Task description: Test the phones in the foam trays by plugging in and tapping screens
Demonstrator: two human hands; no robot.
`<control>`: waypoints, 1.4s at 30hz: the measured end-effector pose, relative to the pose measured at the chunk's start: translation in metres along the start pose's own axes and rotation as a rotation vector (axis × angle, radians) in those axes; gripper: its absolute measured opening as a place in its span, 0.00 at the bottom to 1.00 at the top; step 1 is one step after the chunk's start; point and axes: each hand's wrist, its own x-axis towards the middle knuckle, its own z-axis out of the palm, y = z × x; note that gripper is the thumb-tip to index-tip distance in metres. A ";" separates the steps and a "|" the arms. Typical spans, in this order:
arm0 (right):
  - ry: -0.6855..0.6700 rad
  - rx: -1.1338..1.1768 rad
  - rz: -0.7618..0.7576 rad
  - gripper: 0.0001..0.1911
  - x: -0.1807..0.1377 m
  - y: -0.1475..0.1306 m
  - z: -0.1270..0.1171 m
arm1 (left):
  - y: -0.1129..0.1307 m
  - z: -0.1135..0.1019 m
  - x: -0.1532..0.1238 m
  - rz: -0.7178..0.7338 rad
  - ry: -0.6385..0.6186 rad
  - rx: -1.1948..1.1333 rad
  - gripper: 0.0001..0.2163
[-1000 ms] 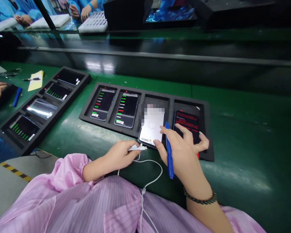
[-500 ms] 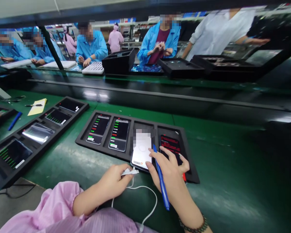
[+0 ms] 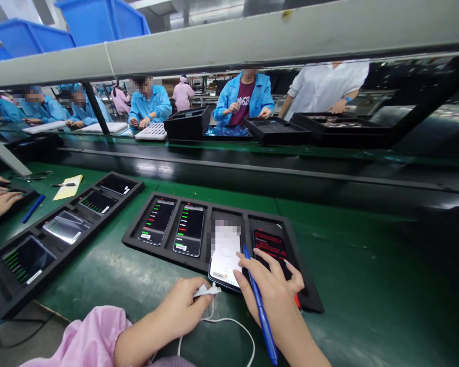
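A phone with a lit white screen (image 3: 225, 257) rests partly out of the third slot of a black tray (image 3: 153, 252), its lower end over the front rim. My left hand (image 3: 187, 308) pinches a white cable plug (image 3: 211, 291) just below that phone. My right hand (image 3: 275, 293) is over the phone's right edge, fingers bent and thumb by the screen. A blue pen (image 3: 263, 316) is held slantwise among those fingers. Under the right hand lies a phone showing red text (image 3: 268, 241), partly covered. Two phones with green and red lines, including this phone (image 3: 189, 229), fill the left slots.
A second black tray (image 3: 67, 250) with several phones lies to the left. Beyond it are a yellow paper (image 3: 68, 188), another blue pen (image 3: 33, 209) and a co-worker's hands (image 3: 0, 201). A raised dark ledge crosses behind; several people work past it. A grey beam (image 3: 229, 46) hangs overhead.
The view has tilted upward, so the scene sits lower and blue bins show above. My hands keep nearly the same pose at the phone. The co-worker's hands at left show more.
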 end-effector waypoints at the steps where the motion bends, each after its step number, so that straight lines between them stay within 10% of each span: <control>1: 0.004 0.001 0.001 0.09 0.000 0.000 0.000 | -0.001 0.001 0.000 0.002 0.005 -0.001 0.10; 20: -0.260 0.259 0.021 0.20 0.005 -0.031 -0.003 | -0.005 -0.003 0.005 0.099 0.076 -0.156 0.14; 42: -0.052 0.323 0.043 0.08 0.004 -0.019 -0.021 | -0.006 0.009 0.013 0.051 0.239 -0.029 0.18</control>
